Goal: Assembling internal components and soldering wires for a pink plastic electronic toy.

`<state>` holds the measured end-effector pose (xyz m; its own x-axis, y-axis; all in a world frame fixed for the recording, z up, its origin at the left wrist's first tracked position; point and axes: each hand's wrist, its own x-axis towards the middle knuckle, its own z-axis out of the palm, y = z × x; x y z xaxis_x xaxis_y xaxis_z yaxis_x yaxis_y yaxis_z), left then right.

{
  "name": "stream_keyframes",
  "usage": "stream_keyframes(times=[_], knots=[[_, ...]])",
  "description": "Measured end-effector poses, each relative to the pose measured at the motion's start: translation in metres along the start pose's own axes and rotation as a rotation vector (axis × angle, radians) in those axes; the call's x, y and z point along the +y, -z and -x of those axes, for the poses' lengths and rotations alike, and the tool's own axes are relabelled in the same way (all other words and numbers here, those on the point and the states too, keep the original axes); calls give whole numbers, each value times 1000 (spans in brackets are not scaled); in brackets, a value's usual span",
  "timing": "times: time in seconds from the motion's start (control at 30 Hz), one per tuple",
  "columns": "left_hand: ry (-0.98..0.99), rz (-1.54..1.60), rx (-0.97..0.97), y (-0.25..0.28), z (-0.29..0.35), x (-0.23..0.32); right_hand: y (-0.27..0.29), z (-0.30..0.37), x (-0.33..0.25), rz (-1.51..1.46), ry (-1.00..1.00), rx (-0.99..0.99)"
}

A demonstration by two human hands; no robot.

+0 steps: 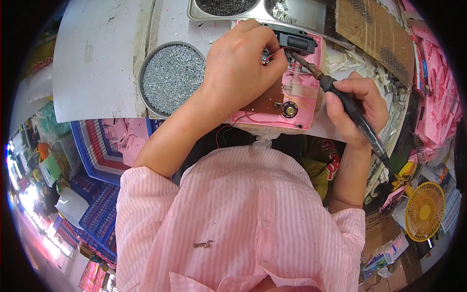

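The right hand (pixel 372 104) is gripping a black-handled soldering iron (pixel 344 99) angled toward eleven o'clock, while the left hand (pixel 241 63), nearer the pink plastic housing (pixel 306 109), is apparently pinching thin red wire (pixel 276 52).

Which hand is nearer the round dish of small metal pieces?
Left. The left hand is right of the dish, over the pink casing; the right hand, holding the soldering iron, is beyond the casing's right side.

A round dish (pixel 141 82) heaped with silvery pins (pixel 174 78) sits on the white table (pixel 97 63) — beyond it, a metal tray (pixel 311 15) holds small parts. Cardboard (pixel 372 36) and loose white pieces (pixel 360 65) lie rightward, near a pink heap (pixel 435 92). A yellow grille (pixel 424 212) stands lower right — blue baskets (pixel 99 214) lower left.
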<state>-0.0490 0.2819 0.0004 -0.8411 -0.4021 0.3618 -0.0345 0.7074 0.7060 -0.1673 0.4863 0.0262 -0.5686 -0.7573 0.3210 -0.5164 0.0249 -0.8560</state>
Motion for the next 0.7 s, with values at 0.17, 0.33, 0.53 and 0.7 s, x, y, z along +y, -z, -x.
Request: stream_keyframes(times=[0.17, 0.33, 0.53, 0.7], knots=[[-2, -19, 3, -1, 1, 0, 1, 2, -1, -7, -9, 6], [-6, -16, 14, -1, 1, 0, 5, 8, 0, -13, 28, 24], [-5, -15, 14, -1, 1, -1, 8, 13, 1, -11, 21, 42], [53, -26, -15, 0, 0, 4, 8, 13, 3, -14, 25, 53]])
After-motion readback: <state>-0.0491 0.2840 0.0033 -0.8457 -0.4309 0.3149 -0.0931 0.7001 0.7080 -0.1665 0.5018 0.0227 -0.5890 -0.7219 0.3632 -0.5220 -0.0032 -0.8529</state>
